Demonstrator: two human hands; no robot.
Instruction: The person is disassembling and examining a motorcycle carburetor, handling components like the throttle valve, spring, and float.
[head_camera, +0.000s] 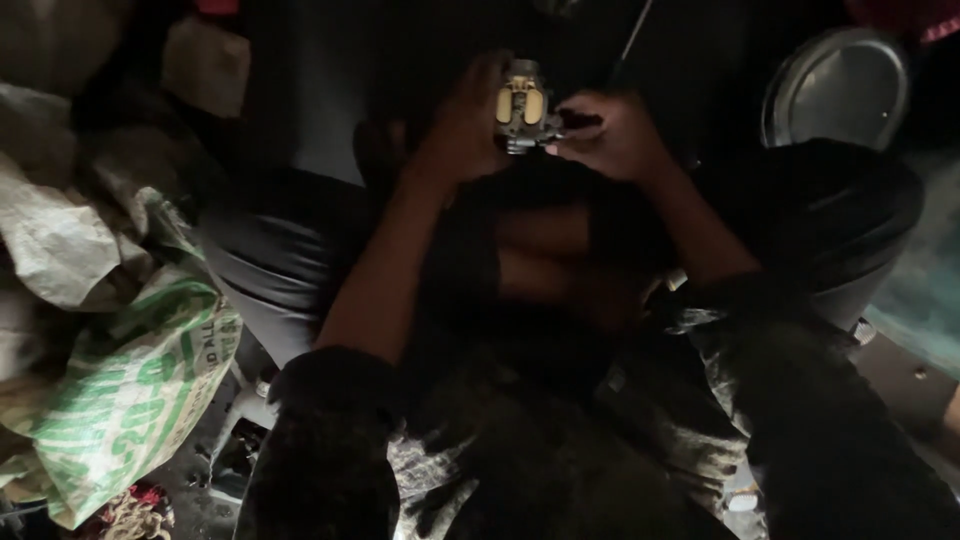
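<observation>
A small metal mechanical part (524, 112) with pale yellow pieces on its face sits between both hands, at the top centre of the dim head view. My left hand (462, 128) grips its left side with the fingers curled up around it. My right hand (612, 133) is closed on its right side, fingertips pinching at a dark bit that sticks out there. Both forearms reach forward over my lap and dark trousers. The underside of the part is hidden by my fingers.
Crumpled sacks lie at the left, among them a white and green woven bag (130, 390). A round metal lid or pan (838, 88) stands at the upper right. A thin rod (633, 40) rises behind my right hand. Small debris litters the floor at the lower left.
</observation>
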